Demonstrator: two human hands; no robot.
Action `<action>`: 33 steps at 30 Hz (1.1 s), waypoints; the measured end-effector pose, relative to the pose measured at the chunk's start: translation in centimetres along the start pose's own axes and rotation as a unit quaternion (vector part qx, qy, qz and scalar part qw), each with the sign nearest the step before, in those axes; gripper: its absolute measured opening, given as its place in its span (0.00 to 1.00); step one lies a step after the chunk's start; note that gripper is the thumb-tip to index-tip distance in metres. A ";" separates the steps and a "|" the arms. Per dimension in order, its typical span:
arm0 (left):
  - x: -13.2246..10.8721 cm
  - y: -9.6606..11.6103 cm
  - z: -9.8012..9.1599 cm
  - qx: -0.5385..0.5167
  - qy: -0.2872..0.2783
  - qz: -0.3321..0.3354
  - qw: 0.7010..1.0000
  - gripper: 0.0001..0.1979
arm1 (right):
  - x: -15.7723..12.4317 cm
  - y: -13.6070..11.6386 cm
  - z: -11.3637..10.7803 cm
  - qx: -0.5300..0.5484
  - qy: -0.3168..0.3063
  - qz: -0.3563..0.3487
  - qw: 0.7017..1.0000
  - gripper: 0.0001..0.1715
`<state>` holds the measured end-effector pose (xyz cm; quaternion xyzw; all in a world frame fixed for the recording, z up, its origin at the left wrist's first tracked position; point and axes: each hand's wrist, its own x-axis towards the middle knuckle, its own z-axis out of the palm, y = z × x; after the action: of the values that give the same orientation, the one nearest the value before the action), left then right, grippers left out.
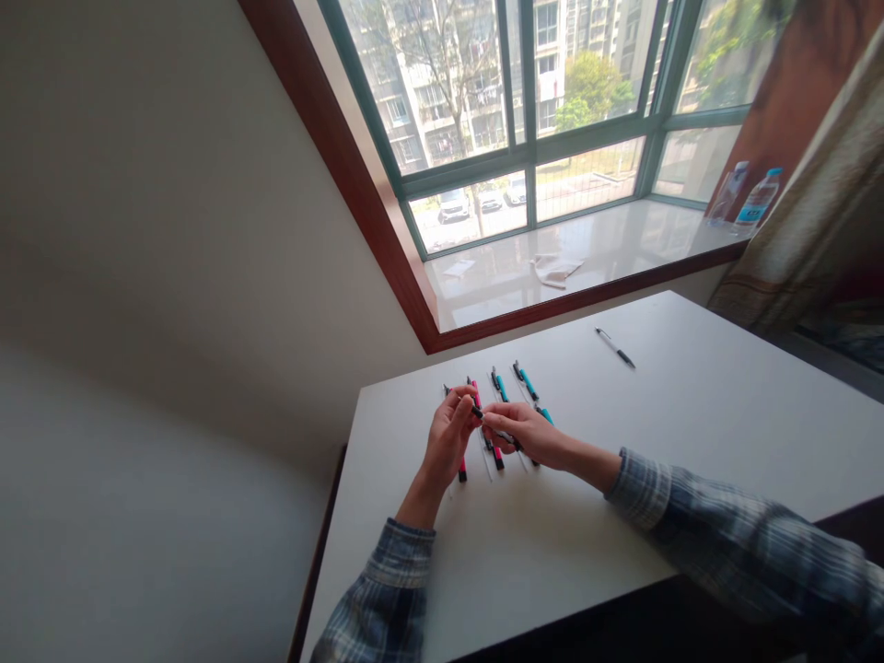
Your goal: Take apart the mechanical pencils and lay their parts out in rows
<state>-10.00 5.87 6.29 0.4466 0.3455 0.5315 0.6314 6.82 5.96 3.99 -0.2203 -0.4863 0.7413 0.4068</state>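
Note:
My left hand (pixel 448 433) pinches a small black pen part (pixel 477 412) above the white table. Close beside it, the fingertips of my right hand (pixel 521 431) meet that part's end, and a dark pen piece (pixel 509 440) shows under the fingers of this hand. Below and behind both hands lie disassembled pens: pink pieces (pixel 498 458) with black ends, a teal piece (pixel 529 384) and another teal piece (pixel 502 388), with thin clear refills among them. My hands hide some of these pieces.
A white and black pen (pixel 614 348) lies farther back on the white table (pixel 725 405). Behind the table, the windowsill (pixel 622 241) holds a crumpled cloth (pixel 554 270) and a bottle with a blue cap (pixel 758 200). A curtain hangs at the right.

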 end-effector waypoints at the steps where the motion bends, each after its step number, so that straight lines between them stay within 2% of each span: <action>1: 0.0 0.0 0.0 -0.003 -0.012 -0.012 1.000 0.22 | 0.0 0.0 0.0 0.012 0.000 0.001 1.000 0.22; 4: -0.1 -0.1 -0.1 -0.007 -0.031 -0.033 0.999 0.25 | 0.0 -0.3 0.1 0.067 0.002 0.013 0.998 0.23; 7: 0.0 -0.4 -0.4 0.007 -0.002 -0.010 1.000 0.21 | -0.1 -0.5 0.2 0.088 -0.010 0.018 0.996 0.24; 14: 0.1 -0.2 -0.2 0.037 0.032 0.030 0.998 0.21 | 0.1 -0.3 -0.1 0.013 -0.018 0.018 1.000 0.24; 19: 0.2 -0.3 -0.4 0.088 0.045 0.074 0.992 0.23 | 0.3 -0.2 -0.1 -0.068 0.028 0.014 0.997 0.25; 22: 0.2 -0.3 -0.4 0.076 0.013 0.049 0.996 0.23 | 0.4 -0.2 0.0 -0.051 0.027 0.016 0.998 0.25; 27: -0.1 0.0 -0.1 0.021 -0.038 -0.020 0.999 0.27 | 0.1 -0.7 0.1 0.060 0.003 0.024 0.998 0.23; 33: 0.1 -0.2 -0.2 0.000 0.000 -0.002 1.000 0.20 | -0.1 -0.9 0.1 0.065 -0.011 0.032 0.997 0.24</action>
<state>-10.16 5.97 6.05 0.4463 0.3464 0.5298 0.6326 7.13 6.00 4.83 -0.2003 -0.4344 0.7863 0.3911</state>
